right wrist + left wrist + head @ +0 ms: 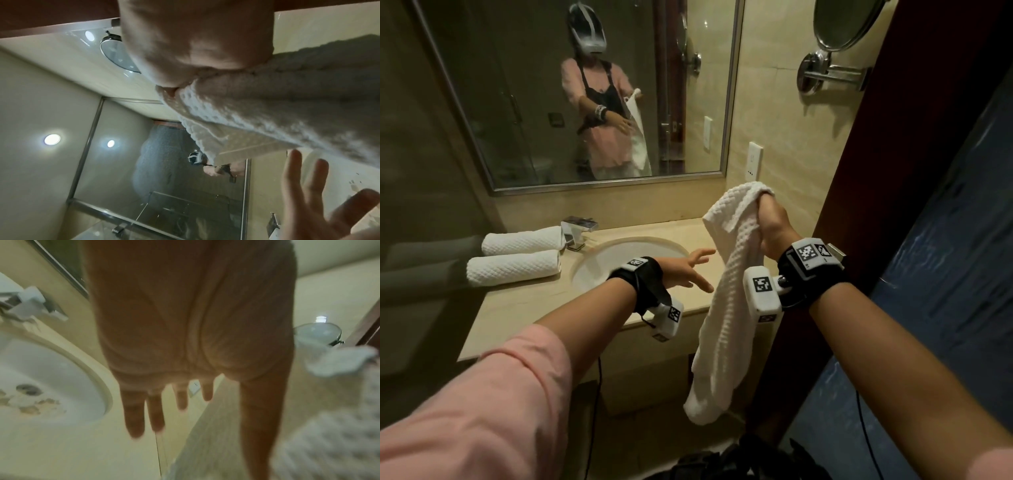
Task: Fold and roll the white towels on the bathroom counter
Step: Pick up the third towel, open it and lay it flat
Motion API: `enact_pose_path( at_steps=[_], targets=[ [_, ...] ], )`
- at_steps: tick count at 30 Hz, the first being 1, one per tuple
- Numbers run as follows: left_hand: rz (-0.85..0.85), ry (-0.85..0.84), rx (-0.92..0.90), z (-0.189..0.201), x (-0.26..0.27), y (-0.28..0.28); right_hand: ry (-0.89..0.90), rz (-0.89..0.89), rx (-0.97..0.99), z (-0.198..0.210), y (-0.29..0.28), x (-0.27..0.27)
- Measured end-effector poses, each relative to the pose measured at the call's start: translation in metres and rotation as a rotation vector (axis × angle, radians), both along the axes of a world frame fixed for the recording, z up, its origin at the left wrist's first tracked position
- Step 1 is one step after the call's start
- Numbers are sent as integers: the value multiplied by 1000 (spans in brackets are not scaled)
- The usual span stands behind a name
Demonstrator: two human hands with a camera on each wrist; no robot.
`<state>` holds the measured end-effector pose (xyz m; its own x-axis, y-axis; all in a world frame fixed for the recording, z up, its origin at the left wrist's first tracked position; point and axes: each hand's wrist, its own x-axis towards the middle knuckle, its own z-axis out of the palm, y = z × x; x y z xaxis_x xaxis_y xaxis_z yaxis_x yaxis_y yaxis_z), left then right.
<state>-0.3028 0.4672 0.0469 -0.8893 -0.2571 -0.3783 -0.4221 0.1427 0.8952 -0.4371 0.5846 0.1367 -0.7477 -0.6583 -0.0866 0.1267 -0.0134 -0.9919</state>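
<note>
Mirror: a large rectangular wall mirror with a metal frame (571, 102) on the far wall, reflecting the person holding the cloth.
Counter: a beige stone bathroom counter (524, 301) with one oval white sink (599, 263) set in it and one square chrome tap (577, 233) at the sink's far left.
Hanging towel: a white waffle-weave towel (726, 308) held up at the right – it hangs unfolded past the counter's near edge, clear of the top.
Rolled towels: two white waffle-weave rolls, the far roll (522, 240) and the near roll (513, 267), lying side by side on the counter left of the sink; three towels in all.
Right hand: the right hand (774, 229) is raised, fingers closed around the bunched top end of the hanging towel.
Left hand: the left hand (688, 270) is stretched out above the counter by the sink's right rim, fingers straight and spread, holding nothing, just left of the hanging towel.
Left wrist view: blurred – it shows the flat palm and the debris-speckled sink bowl (41, 382), which the head view does not.
Right wrist view: only here do three round ceiling lights appear, one (52, 139) the brightest.
</note>
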Motion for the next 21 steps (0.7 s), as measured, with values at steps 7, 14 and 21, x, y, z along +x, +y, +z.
enact_pose_path(
  at_steps=[7, 14, 21],
  targets=[
    [32, 156, -47, -3, -15, 9, -7, 259, -55, 31, 5, 22],
    [-144, -18, -121, -2, -10, 11, -153, 385, -210, 46, 22, 13],
    [454, 144, -42, -6, 7, -20, -133, 183, -183, 26, 32, -14]
  ],
)
